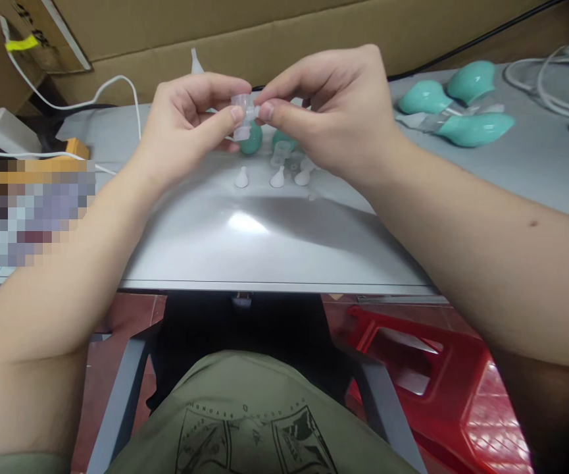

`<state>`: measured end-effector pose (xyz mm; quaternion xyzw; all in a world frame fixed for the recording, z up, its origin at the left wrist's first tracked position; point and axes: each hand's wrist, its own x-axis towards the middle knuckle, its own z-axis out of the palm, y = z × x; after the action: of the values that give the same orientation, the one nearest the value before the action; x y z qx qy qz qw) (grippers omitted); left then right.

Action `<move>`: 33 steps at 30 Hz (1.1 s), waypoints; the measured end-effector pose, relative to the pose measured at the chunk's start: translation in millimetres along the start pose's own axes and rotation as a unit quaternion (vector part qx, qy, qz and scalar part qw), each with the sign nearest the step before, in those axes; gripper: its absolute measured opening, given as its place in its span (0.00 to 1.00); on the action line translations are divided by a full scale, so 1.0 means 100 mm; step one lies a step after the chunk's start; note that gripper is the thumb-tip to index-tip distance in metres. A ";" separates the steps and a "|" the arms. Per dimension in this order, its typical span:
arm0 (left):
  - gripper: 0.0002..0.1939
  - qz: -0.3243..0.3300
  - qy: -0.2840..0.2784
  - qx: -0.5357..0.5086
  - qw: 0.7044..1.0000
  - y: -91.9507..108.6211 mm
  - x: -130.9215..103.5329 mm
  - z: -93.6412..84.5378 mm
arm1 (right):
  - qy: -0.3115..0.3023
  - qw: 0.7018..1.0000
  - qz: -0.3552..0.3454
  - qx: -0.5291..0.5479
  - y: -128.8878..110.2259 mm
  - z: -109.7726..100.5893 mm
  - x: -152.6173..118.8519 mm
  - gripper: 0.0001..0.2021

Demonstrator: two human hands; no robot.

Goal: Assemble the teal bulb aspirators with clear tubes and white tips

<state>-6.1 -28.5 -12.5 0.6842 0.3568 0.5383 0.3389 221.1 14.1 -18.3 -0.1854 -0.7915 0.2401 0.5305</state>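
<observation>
Above the table, my left hand (185, 122) is closed around a small clear plastic connector piece (241, 118), gripped between thumb and fingers. My right hand (333, 108) pinches at the connector's right side with thumb and forefinger, on a small translucent part whose kind I cannot make out. Just beyond and below the hands lie a teal rubber bulb (251, 141) and a second teal bulb (284, 140), partly hidden, with a clear plastic fitting (279, 155) beside it. Small white funnel-shaped tips (241, 177) stand in a row on the grey table (190, 243).
Several teal bulbs with clear fittings (479, 129) lie at the right back. A white charger (10, 131) and white cable (111, 82) are at the left. Coiled grey cable (541, 85) lies far right. Cardboard (245, 39) stands behind; a red plastic stool (452, 395) is below.
</observation>
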 end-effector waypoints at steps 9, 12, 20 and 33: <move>0.05 -0.033 -0.002 -0.051 0.998 0.07 -0.03 0.02 | 0.005 1.000 -0.013 0.003 0.03 -0.01 0.00 0.09; 0.07 -0.034 -0.016 -0.062 0.997 0.08 -0.04 0.01 | -0.002 1.000 -0.018 0.008 0.05 -0.01 -0.02 0.08; 0.11 -0.060 -0.002 -0.057 0.997 0.16 -0.05 0.05 | -0.002 0.999 -0.040 0.009 0.11 0.00 -0.06 0.06; 0.11 -0.072 -0.025 -0.077 0.994 0.14 -0.06 -0.01 | -0.023 0.999 -0.004 -0.025 0.02 -0.01 0.00 0.23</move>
<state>-6.7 -40.5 -3.2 0.6414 0.3541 0.5213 0.4376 222.1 15.8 -19.6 -0.1897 -0.8102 0.2219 0.5083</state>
